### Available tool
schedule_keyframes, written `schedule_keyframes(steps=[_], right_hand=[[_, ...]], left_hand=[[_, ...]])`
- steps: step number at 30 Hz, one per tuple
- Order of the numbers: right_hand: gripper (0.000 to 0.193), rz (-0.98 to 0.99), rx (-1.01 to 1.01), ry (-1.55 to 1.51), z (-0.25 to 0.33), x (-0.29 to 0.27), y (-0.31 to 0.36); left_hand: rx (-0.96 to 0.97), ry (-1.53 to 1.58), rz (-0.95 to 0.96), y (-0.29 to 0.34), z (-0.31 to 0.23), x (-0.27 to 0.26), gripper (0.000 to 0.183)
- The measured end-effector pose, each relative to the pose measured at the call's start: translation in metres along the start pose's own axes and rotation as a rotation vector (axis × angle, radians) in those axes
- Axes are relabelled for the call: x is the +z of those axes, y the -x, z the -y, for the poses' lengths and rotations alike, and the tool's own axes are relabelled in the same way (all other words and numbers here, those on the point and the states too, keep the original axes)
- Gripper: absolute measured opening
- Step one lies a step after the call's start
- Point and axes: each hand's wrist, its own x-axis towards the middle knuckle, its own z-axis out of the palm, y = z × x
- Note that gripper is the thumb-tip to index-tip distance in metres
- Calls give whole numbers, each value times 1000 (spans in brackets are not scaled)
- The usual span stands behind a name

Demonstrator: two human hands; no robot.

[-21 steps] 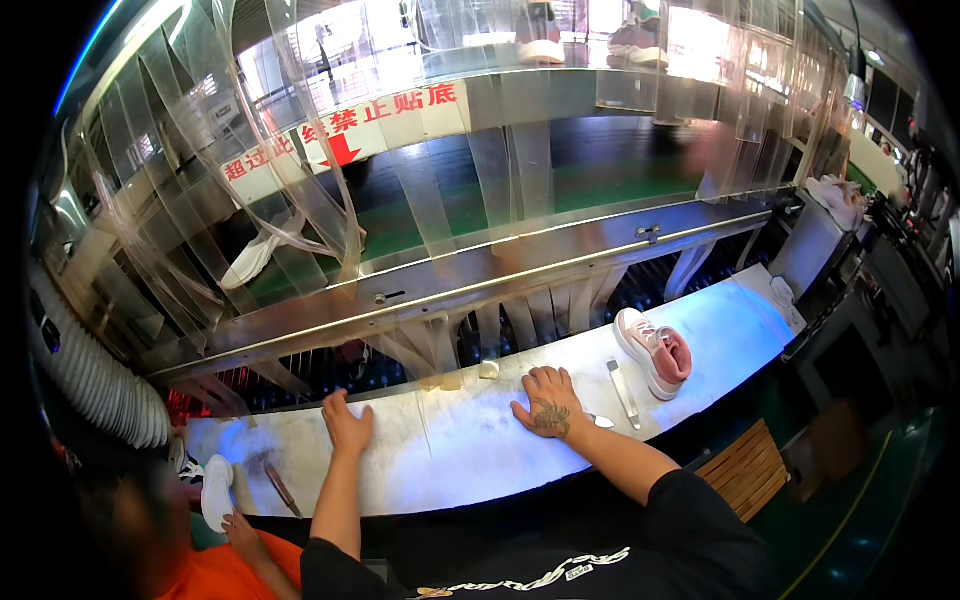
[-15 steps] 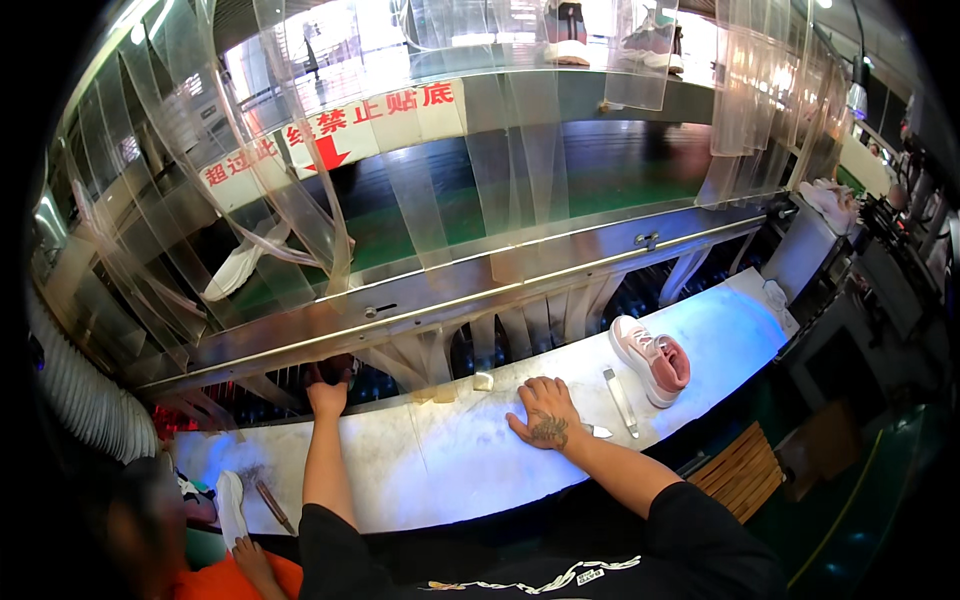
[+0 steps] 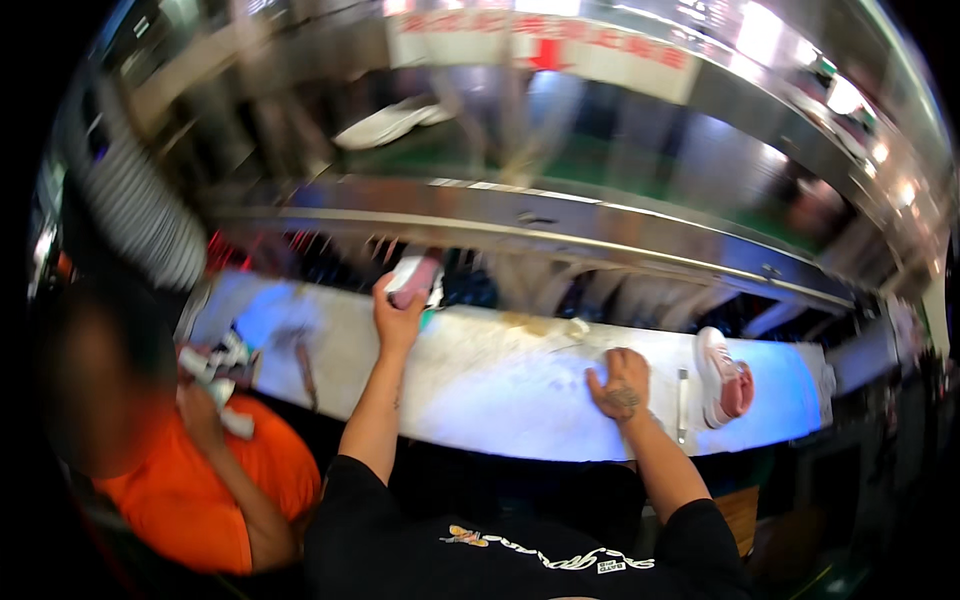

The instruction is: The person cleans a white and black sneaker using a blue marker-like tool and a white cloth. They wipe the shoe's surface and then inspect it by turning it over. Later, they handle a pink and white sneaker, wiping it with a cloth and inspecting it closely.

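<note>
My left hand (image 3: 397,315) is closed around a pink and white shoe (image 3: 416,277) by the slot under the metal rail; motion blurs its outline. My right hand (image 3: 622,385) rests palm down on the white bench (image 3: 520,400), fingers spread, nothing in it. To its right lies a slim white and grey tool (image 3: 683,405) whose kind I cannot make out. Past that, a pink high-top shoe with a white sole (image 3: 722,378) sits on the bench. A small pale lump (image 3: 578,327) lies near the bench's back edge.
A co-worker in an orange shirt (image 3: 215,490) is close on my left, handling white shoe parts. A brown stick-like tool (image 3: 305,370) lies at that end. Behind the metal rail (image 3: 560,222), a white shoe sole (image 3: 392,123) sits on a green belt. A ribbed hose (image 3: 150,215) hangs at left.
My left hand has come out of the slot under the rail with a shoe in it. The view has swung left, showing more of the co-worker. My right hand stays on the bench.
</note>
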Motion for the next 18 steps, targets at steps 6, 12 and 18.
schedule_keyframes(steps=[6,12,18], right_hand=[[44,452,-133,182,16,-25,-56],[43,-285,-925,-352,259,-60,-247],[128,141,-441,66,361,-45,-350]], left_hand=[[339,-345,226,94,-80,-128,82],[422,-562,316,173,-80,-159,92],[536,-571,-34,184,-50,-124,60]])
